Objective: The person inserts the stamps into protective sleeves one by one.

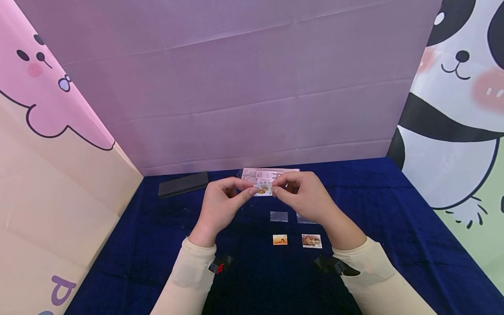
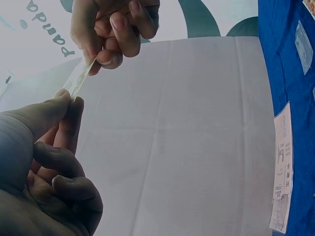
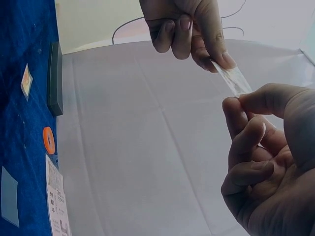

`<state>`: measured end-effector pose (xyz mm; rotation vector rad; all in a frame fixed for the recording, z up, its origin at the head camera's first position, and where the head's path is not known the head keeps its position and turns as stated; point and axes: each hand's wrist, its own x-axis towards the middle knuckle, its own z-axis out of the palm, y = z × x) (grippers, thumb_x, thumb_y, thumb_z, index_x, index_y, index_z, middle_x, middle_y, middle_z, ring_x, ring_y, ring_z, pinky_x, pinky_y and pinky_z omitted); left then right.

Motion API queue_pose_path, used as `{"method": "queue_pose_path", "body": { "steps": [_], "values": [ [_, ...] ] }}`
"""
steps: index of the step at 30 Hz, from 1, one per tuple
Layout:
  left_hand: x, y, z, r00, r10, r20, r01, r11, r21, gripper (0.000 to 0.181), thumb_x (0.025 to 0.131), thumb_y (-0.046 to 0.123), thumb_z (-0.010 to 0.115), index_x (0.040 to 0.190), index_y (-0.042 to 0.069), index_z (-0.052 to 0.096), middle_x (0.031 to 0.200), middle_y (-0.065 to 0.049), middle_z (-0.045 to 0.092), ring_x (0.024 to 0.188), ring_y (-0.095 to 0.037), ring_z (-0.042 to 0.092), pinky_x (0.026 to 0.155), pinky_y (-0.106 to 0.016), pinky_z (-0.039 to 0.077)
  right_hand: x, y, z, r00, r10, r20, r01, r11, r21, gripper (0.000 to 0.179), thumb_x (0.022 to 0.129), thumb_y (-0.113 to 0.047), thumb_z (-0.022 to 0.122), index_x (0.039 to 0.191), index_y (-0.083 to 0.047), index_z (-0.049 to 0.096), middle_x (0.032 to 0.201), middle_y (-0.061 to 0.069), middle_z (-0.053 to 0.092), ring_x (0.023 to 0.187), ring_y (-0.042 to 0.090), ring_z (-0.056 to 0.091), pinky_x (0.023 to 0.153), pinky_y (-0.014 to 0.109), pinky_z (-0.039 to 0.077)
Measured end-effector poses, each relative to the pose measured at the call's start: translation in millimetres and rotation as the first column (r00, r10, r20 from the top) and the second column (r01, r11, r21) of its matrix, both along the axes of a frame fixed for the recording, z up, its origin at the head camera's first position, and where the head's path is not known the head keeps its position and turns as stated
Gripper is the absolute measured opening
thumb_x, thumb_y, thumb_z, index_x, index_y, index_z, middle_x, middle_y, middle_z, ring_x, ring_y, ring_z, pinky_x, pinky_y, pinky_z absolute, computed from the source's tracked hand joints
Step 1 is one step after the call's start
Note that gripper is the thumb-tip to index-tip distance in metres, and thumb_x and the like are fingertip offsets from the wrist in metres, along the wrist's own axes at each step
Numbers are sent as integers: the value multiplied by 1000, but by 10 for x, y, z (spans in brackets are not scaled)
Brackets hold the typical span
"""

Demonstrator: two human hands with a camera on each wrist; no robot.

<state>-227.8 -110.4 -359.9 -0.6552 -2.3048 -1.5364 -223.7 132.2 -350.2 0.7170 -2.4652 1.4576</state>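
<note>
In the head view my left hand (image 1: 221, 202) and right hand (image 1: 305, 197) are raised above the table, close together. Between them is a small stamp-like picture card (image 1: 263, 189), white with a yellow-brown print. Each hand pinches one side of it between thumb and forefinger. Seen nearly edge-on in the left wrist view, the card (image 2: 81, 80) looks thin and pale. The right wrist view shows its glossy surface (image 3: 233, 80); whether a clear sleeve covers it, I cannot tell. The remaining fingers of both hands are curled.
Behind the hands lies a pink printed sheet (image 1: 256, 173). A dark flat box (image 1: 183, 185) is at the back left. Clear sleeves (image 1: 278, 216) and two small picture cards, one orange (image 1: 280, 239), one reddish (image 1: 312, 241), lie nearer. An orange ring (image 3: 48, 140) shows beside the sheet.
</note>
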Motion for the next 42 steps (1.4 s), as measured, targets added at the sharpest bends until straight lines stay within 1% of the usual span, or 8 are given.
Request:
{"method": "queue_pose_path", "body": {
  "steps": [7, 15, 19, 23, 27, 32, 36, 42],
  "values": [
    [-6, 6, -4, 1000, -8, -4, 8, 1000, 5, 8, 96, 23, 80, 98, 16, 83, 83, 5, 69, 56, -22, 43, 50, -28, 33, 8, 8, -1, 1000, -5, -10, 5, 1000, 10, 7, 99, -11, 73, 101, -14, 79, 87, -1, 66, 63, 21, 54, 55, 29, 43],
    [-22, 3, -2, 1000, -9, -7, 9, 1000, 1, 8, 96, 24, 80, 99, 16, 82, 79, 3, 65, 56, -22, 43, 51, -28, 34, 4, 21, 6, 1000, -16, -11, 17, 1000, 25, 8, 100, -14, 73, 104, -16, 80, 90, 0, 67, 65, 22, 55, 56, 30, 44],
    [-47, -36, -13, 1000, 5, -10, -5, 1000, 3, 8, 97, 23, 79, 100, 16, 82, 80, 2, 64, 57, -23, 43, 52, -28, 34, -17, 27, 8, 1000, -21, -11, 21, 1000, 21, 9, 100, -15, 74, 106, -16, 80, 92, 0, 67, 64, 21, 54, 53, 29, 42],
    [-92, -75, -48, 1000, 21, 9, -21, 1000, 23, 8, 98, 21, 78, 102, 16, 81, 82, 0, 66, 57, -23, 43, 51, -28, 35, -32, 32, 10, 999, -33, -13, 34, 999, 21, 8, 99, -15, 74, 105, -17, 79, 86, 1, 65, 62, 22, 53, 51, 30, 41],
    [-178, -104, -140, 997, 25, 69, -29, 998, 56, 10, 100, 23, 75, 105, 17, 81, 79, -7, 64, 52, -22, 44, 46, -27, 36, -31, 41, 2, 999, -53, -4, 54, 998, 28, 6, 99, -17, 74, 104, -19, 79, 82, 1, 63, 61, 22, 52, 50, 30, 40],
    [-316, -143, -295, 988, 37, 151, -49, 996, 78, 13, 101, 27, 74, 105, 17, 80, 91, -11, 69, 43, -24, 43, 40, -28, 38, -37, 63, -63, 998, -63, 16, 62, 995, 76, 5, 99, -19, 74, 103, -19, 78, 84, 0, 63, 61, 21, 53, 50, 31, 42],
    [-443, -175, -440, 977, 81, 196, -90, 995, 38, 12, 101, 26, 74, 106, 17, 79, 98, -5, 70, 51, -20, 46, 47, -27, 39, -49, 90, -174, 997, -54, 52, 46, 990, 134, 5, 100, -20, 74, 103, -20, 78, 82, -1, 62, 60, 19, 53, 50, 32, 43],
    [-608, -213, -677, 956, 113, 272, -109, 994, -29, 10, 102, 22, 72, 106, 14, 76, 92, -5, 64, 48, -18, 44, 42, -29, 41, -65, 137, -411, 996, -26, 85, 9, 980, 200, 4, 100, -19, 73, 101, -21, 76, 87, -4, 65, 56, 15, 55, 48, 31, 46]
  ]
}}
